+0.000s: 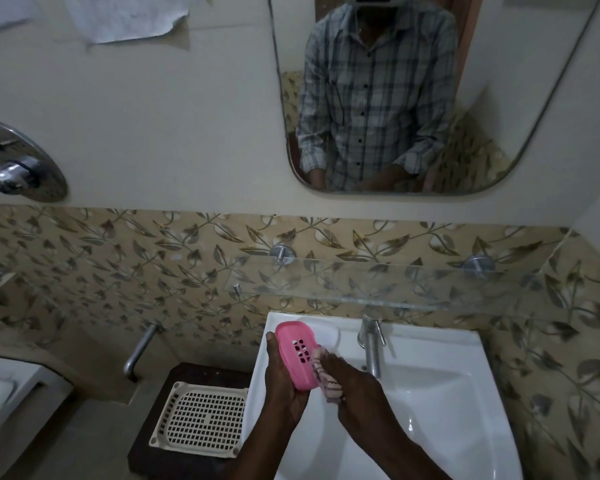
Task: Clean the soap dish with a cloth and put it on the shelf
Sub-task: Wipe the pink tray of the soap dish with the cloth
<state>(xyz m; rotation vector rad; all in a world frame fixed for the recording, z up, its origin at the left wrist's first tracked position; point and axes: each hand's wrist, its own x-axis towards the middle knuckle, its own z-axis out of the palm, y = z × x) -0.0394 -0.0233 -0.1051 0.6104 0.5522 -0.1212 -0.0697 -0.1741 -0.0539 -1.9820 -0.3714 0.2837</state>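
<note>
Midway, the left hand (284, 379) grips the pink slotted plastic soap dish (297, 355) while the right hand (354, 386) clutches the striped cloth (326, 379), wiping; the glass wall shelf (378, 282) waits.

Both forearms are extended forward from the lower edge of the view and are brought close together. The left hand (284, 382) is turned with its palm inward, and its fingers are wrapped around the back of the pink soap dish (297, 355), the thumb being laid along the near left edge. The right hand (354, 389) is held just beside it, palm down, with its fingers closed on a bunched cloth (326, 379), which is pressed against the dish's right edge. Both wrists are bare.
</note>
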